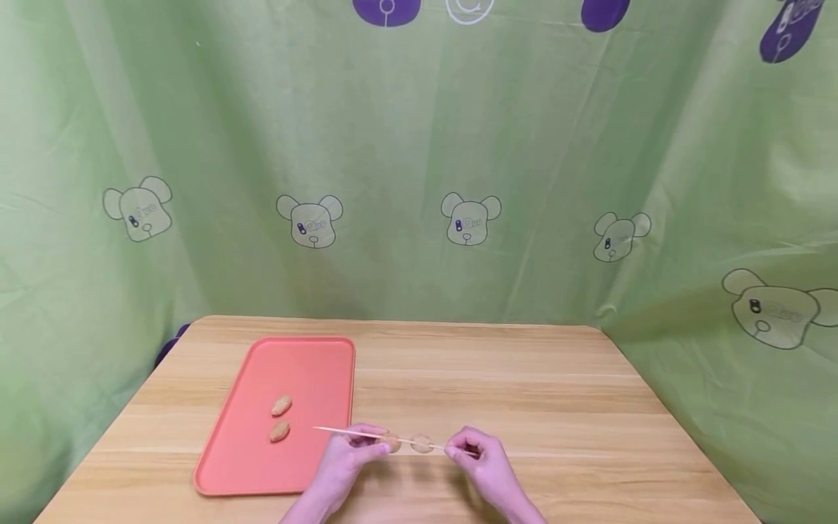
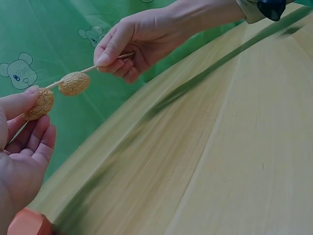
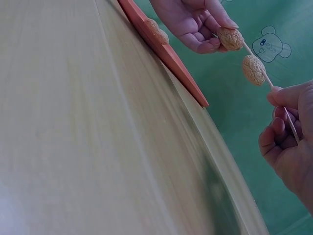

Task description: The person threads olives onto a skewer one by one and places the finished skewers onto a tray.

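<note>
A thin wooden skewer [image 1: 350, 432] is held above the table between both hands, with two tan, wrinkled oval balls threaded on it. My left hand [image 1: 345, 461] pinches one ball [image 2: 41, 104] between thumb and fingers; the skewer's pointed end sticks out past it to the left. The other ball [image 3: 253, 70] sits between the hands, a short gap from the first. Near the skewer's other end, my right hand [image 1: 486, 465] grips the stick with thumb and curled fingers. Part of the skewer is hidden inside each hand.
To the left on the wooden table [image 1: 524, 386] lies a red-pink tray [image 1: 301, 364] with a low rim. Two similar balls, an upper one [image 1: 281, 405] and a lower one [image 1: 279, 431], rest on it. A green curtain [image 1: 393, 131] with bear-head prints surrounds the table's back and sides.
</note>
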### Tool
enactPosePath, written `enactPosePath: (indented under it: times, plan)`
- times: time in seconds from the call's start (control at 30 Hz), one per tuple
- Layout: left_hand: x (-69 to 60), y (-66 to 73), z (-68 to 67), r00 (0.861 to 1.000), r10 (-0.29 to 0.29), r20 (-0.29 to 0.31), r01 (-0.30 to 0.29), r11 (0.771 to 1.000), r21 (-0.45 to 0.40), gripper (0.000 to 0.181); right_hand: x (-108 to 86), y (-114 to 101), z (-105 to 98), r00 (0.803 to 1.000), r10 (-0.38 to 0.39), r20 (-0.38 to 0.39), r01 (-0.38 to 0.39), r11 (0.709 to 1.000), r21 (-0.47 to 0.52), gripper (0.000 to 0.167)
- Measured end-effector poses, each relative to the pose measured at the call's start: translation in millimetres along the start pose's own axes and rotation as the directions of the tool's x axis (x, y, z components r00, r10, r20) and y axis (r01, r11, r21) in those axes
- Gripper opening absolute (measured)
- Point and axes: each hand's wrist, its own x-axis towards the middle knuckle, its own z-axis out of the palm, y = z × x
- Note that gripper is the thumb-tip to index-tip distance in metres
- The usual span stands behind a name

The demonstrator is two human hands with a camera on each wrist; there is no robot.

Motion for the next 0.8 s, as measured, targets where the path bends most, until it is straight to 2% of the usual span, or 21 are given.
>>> enactPosePath:
  times: [0.1, 0.33, 0.6, 0.8]
  plan:
    - [-1.0, -0.4, 1.3, 1.0, 0.001, -0.002, -0.001, 1.0, -0.005, 0.031, -0.1, -0.9, 0.2, 1.0, -0.01, 0.003, 0.01, 1.0, 0.002, 0.006]
    - [-0.1, -1.2, 4.2, 1.0, -0.003, 0.002, 0.003, 1.0, -0.008, 0.032, -0.2, -5.3, 0.9, 1.0, 0.027, -0.005, -0.027, 1.0, 0.012, 0.007]
    - [-1.2, -4.3, 7.0, 1.0, -0.014, 0.018, 0.014, 1.0, -0.007, 0.032, -0.8, -2.5, -1.7, 0.999, 0.011, 0.032, -0.011, 1.0, -0.009, 0.005]
    - [-0.7, -6.0, 9.8, 0.999, -0.024, 0.03, 0.024, 1.0, -0.006, 0.033, -1.3, 2.6, -6.9, 0.996, 0.042, 0.073, -0.04, 0.998, -0.04, 0.002]
